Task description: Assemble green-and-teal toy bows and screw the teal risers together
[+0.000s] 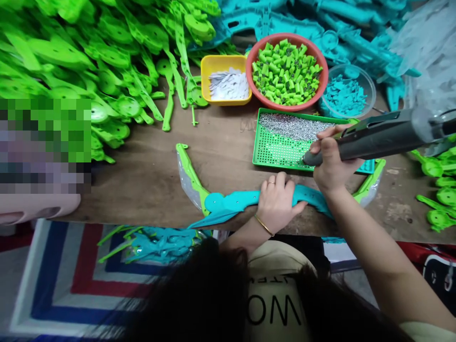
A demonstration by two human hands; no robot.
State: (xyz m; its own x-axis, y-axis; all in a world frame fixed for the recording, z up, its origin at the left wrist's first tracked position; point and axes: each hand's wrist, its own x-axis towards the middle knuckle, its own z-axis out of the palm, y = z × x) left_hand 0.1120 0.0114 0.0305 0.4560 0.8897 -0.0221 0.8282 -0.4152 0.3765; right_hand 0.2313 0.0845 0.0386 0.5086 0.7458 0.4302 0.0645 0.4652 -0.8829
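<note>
Turquoise plastic forms the middle of a bow-shaped assembly [230, 203] lying across the near edge of a brown wooden table [142, 183], with a bright green limb curving away from me at each end. I watch from the head camera, looking down past dark hair. The left hand [278, 199] lies across the assembly, right of its middle. Its four fingers sit close together and bend over the far edge, while the thumb reaches out to the right along the near side, so the plastic is held under the palm and between them. I cannot see the fingertips' undersides.

The right hand [333, 168] is wrapped firmly around a dark grey power screwdriver [384, 135], which slants in from the right. Its tip points down into a green perforated tray [276, 156], just beyond the assembly; I cannot tell whether it touches a screw. Silver screws [292, 124] cover the tray's far half. The right forearm crosses above the assembly's right end and hides part of it.

Behind the tray stand a yellow box [228, 101] of white pieces, a red bowl [285, 106] of green cylinders, and a clear tub [372, 94] of small turquoise parts.
</note>
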